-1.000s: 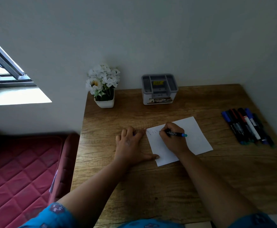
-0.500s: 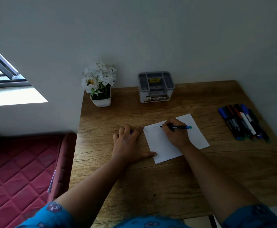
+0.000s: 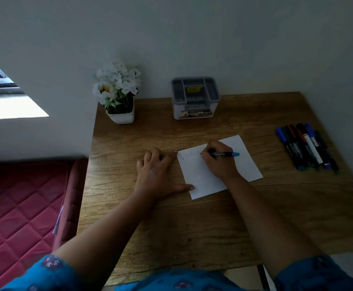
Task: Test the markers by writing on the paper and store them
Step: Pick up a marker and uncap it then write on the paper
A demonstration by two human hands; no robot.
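I see both forearms reaching in from the near edge of the wooden table (image 3: 192, 227), blue patterned sleeves (image 3: 51, 271) at the bottom of view. Left hand (image 3: 156, 175) lies flat, palm down, fingers spread and holding nothing; thumb tip and forefinger tip touch the left edge of the paper (image 3: 249, 164), pinning it. Paper sits mid-table, turned slightly, a few faint marks along its upper left. Right hand (image 3: 219, 162) rests on the paper, fingers curled tight round a black marker (image 3: 223, 153) with a blue-green end pointing right; tip meets the sheet by the marks. Near the right edge, a bunch of markers (image 3: 305, 148) lies side by side, well apart from the paper. At the far edge against the wall: a grey organiser box (image 3: 195, 99) with open compartments, and toward the far left corner a white flower pot (image 3: 121, 114).
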